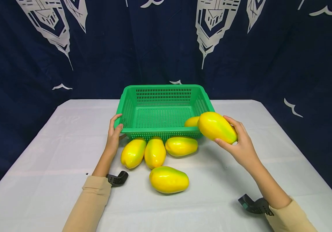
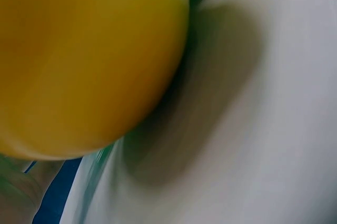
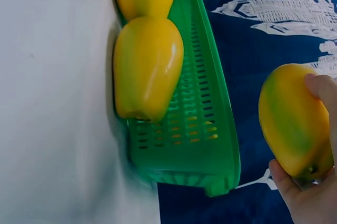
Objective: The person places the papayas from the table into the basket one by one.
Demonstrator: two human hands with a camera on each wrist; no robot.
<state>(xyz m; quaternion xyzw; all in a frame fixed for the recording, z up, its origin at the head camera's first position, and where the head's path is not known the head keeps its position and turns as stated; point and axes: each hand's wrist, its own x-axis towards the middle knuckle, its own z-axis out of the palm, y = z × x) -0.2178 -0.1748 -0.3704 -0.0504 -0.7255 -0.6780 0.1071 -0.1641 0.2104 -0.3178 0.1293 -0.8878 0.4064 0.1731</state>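
Observation:
My right hand (image 1: 242,148) holds a yellow papaya (image 1: 215,127) with a green tinge, thumb below and fingers behind it, above the front right corner of a green plastic basket (image 1: 166,129). Inside that corner lies another papaya (image 1: 192,121), partly hidden by the held one. On the basket's left rim, my left hand (image 1: 113,138) grips with its thumb and fingers. Three papayas lie against the basket's front: a left one (image 1: 133,153), a middle one (image 1: 155,153) and a right one (image 1: 181,146). A papaya fills much of the left wrist view.
Nearer to me, a single papaya (image 1: 168,179) lies on the white-covered table (image 1: 212,206). Behind the table hangs a dark blue curtain (image 1: 137,42) with white prints. Each forearm wears a black wrist device.

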